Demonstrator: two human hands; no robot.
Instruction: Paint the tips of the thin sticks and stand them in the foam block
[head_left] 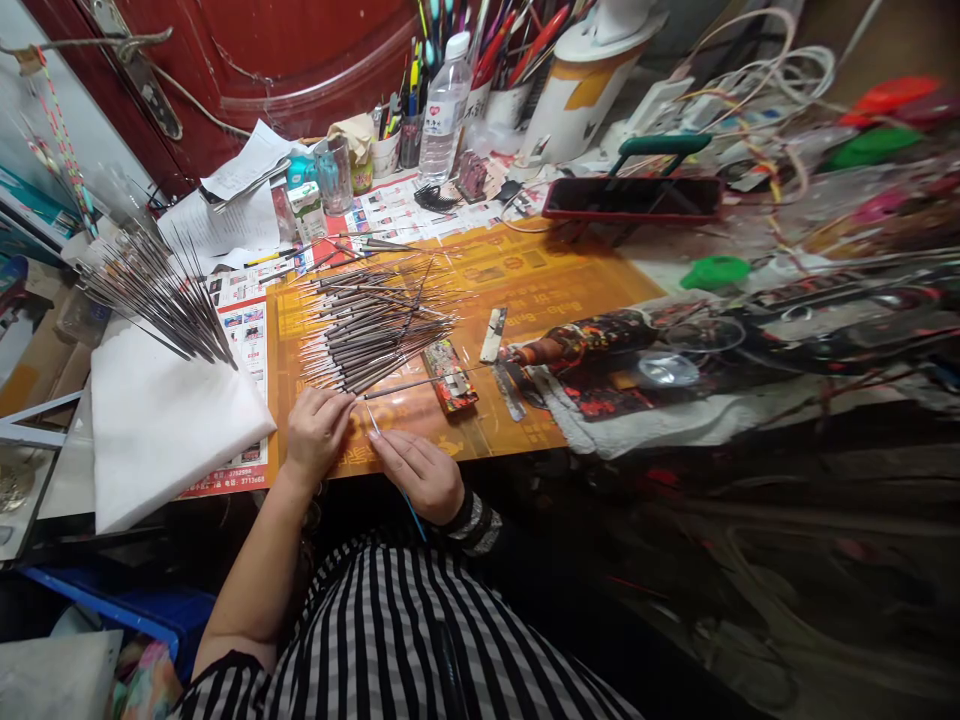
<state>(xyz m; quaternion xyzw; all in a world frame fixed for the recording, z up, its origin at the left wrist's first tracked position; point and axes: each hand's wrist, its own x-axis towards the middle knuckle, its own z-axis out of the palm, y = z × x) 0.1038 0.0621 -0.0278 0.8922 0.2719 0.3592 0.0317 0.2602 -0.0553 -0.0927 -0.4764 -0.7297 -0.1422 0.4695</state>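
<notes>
At the front edge of the orange mat [495, 260], my left hand [319, 428] pinches the near end of a thin dark stick [405, 386], which points right across a small paint-stained block [450, 375]. Just to its right, my right hand [421, 472] is closed on a slim blue brush [409, 510], its pale tip pointing up toward the stick's end. Beyond both hands lies a pile of grey-brown sticks [375, 330] with thin wire-like ends. A short pale strip [493, 335] lies right of the block.
White foam [172, 430] at the left holds a fan of dark sticks [165, 300]. Behind stand a water bottle [445, 110], cups of brushes and a phone [634, 200] on a stand. Stained tools and a white cloth [645, 430] crowd the right. Papers [247, 170] lie back left.
</notes>
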